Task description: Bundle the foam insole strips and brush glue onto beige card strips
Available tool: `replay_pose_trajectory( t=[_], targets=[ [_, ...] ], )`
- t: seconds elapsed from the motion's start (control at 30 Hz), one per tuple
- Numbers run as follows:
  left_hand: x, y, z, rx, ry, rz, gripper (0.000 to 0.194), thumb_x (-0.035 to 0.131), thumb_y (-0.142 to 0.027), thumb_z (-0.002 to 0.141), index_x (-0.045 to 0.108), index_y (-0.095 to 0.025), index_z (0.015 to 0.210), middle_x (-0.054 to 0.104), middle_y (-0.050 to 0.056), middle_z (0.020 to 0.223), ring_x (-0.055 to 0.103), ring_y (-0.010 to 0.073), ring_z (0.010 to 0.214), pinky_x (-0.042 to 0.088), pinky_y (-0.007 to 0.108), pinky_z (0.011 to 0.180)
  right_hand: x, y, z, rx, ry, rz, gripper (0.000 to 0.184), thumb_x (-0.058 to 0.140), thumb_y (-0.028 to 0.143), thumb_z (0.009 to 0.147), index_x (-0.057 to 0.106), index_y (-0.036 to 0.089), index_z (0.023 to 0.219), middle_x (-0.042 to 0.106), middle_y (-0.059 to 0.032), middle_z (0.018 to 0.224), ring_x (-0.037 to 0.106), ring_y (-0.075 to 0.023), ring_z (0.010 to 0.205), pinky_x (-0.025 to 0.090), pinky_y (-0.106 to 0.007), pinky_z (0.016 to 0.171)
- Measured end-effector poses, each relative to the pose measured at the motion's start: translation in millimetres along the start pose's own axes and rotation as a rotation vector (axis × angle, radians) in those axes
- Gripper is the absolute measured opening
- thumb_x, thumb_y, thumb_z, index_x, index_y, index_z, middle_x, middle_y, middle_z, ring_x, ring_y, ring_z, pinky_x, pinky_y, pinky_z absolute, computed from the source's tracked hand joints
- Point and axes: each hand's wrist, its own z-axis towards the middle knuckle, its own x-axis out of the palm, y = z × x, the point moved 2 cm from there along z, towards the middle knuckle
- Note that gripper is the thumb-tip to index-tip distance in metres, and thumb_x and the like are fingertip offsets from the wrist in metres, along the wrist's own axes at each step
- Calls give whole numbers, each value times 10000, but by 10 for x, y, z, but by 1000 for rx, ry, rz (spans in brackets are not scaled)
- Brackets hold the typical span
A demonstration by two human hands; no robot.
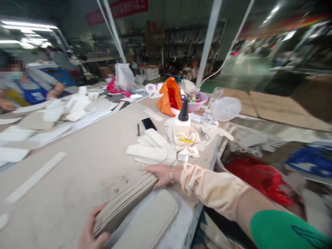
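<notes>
Now | both grips, left hand (89, 231) and right hand (159, 173), clamp board stack (124, 204) | dusty worktable (77, 180) | workshop

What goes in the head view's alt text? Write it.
Both hands grip a stack of flat grey boards on a worktable: left hand near end, right hand far end. Behind: white padded pieces and a glue bottle.

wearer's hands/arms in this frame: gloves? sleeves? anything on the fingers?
No gloves: both hands are bare. The right hand has a thin silver-coloured ring on one finger. The right forearm wears a loose, wrinkled cream sleeve cover, gathered at the wrist and somewhat soiled; above it is a green sleeve with a dark marking. Only part of the left hand shows, with no sleeve in view.
</notes>
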Motion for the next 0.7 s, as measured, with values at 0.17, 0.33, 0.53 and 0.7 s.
replay_pose_trajectory(
  t=[0.17,0.33,0.53,0.7],
  targets=[
    [-183,102,-129,24,89,2,606,718,-456,643,523,-185,1148,625,100,1137,595,273,1053,476,399,922,123,-192,-110,73,-161,137,731,777,306,584,526,185,1259,669,-43,1020,647,-185,858,487,-291,813],
    [-198,48,-57,-47,-126,52,445,641,-430,676,551,-174,1029,655,70,955,629,240,874,512,363,793,135,-58,-13,196,-262,144,568,756,228,551,603,198,1097,650,15,854,600,-155,722,480,-250,661],
    [-221,106,-141,59,15,67,503,641,-362,706,488,-173,1146,619,104,1108,598,231,1022,476,357,900,83,-45,-46,107,-119,166,676,728,265,588,547,186,1234,653,-45,1074,625,-209,921,476,-316,851],
    [-224,173,-122,-24,79,148,528,653,-411,708,503,-154,1144,652,95,1045,617,227,968,486,336,860,69,-133,-145,129,-42,174,459,680,295,661,635,191,1106,679,-22,997,631,-203,920,476,-302,846]
  ],
)
